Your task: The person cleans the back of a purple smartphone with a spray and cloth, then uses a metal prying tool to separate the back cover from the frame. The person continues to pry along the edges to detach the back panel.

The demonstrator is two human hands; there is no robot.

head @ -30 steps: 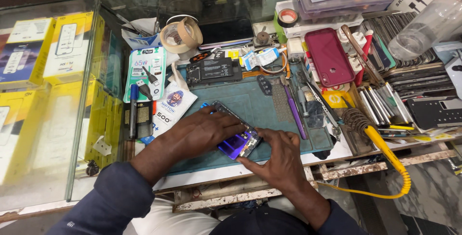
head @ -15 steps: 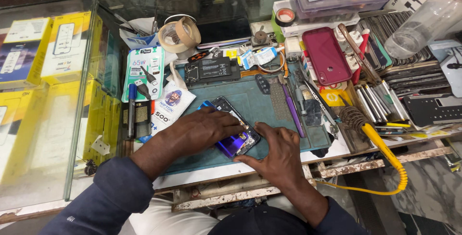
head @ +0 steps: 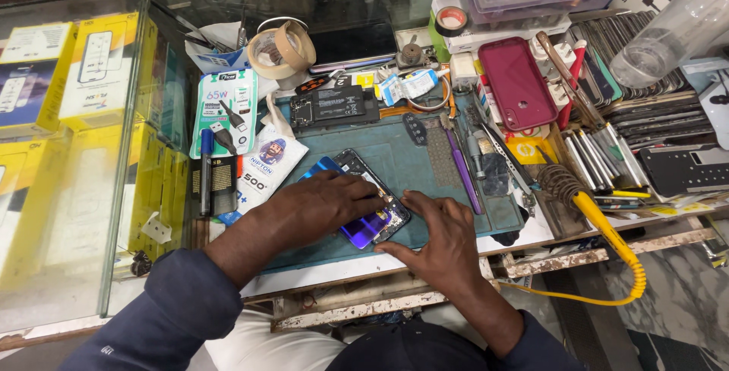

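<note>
- Head view: left hand (head: 323, 205) lies flat, palm down, across an opened smartphone (head: 364, 204), fingers spread and pressing it onto the teal work mat (head: 425, 166); not clenched around it.
- Right hand (head: 440, 242) sits just beside the phone's lower right end, fingertips (head: 406, 198) touching its edge, thumb along the near side; a light pinch at the corner, not a full grasp.
- Phone lies tilted diagonally near the mat's front middle, its blue-purple back cover (head: 364, 228) showing between the two hands.
- On the mat's far edge: a black phone battery (head: 334, 105). A purple-handled tool (head: 462, 173) lies to the right of the hands.
- Further right: a soldering iron with yellow handle (head: 596, 215), a maroon phone case (head: 516, 82).
- Behind the mat: a roll of tan tape (head: 282, 46).
</note>
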